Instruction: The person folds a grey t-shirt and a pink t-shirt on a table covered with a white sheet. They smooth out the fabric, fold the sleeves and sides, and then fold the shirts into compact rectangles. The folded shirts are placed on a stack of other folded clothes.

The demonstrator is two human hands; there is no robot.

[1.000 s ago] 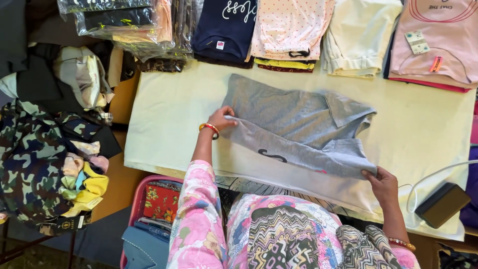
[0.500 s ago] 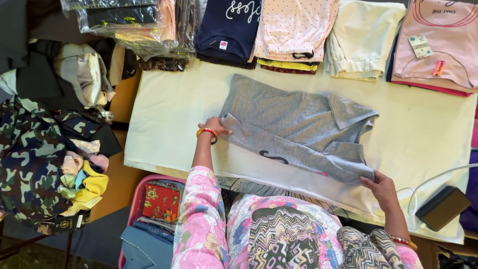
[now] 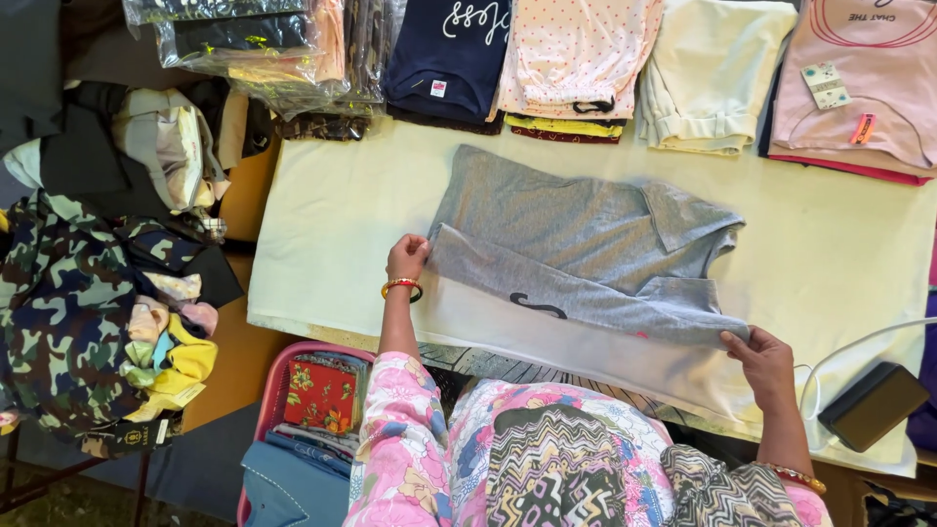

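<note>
A grey collared shirt (image 3: 576, 229) lies on the cream-covered table (image 3: 332, 244), its near side folded over so a strip with a dark mark faces up. My left hand (image 3: 407, 258), with an orange bangle at the wrist, pinches the left end of that folded strip. At the strip's right end, near the collar side, my right hand (image 3: 761, 359) grips the fold. Both hands rest low on the cloth.
Stacks of folded clothes line the far edge: navy (image 3: 444, 49), pink dotted (image 3: 576, 54), cream (image 3: 712, 73), pink (image 3: 859, 88). Bagged garments (image 3: 254, 44) lie at far left. A camouflage pile (image 3: 68, 312) sits left, a pink basket (image 3: 312, 410) below, a dark box (image 3: 872, 405) with a white cable at right.
Both hands have drawn the folded edge of the grey shirt a little nearer to me and lower on the table; the fold lies flatter now.
</note>
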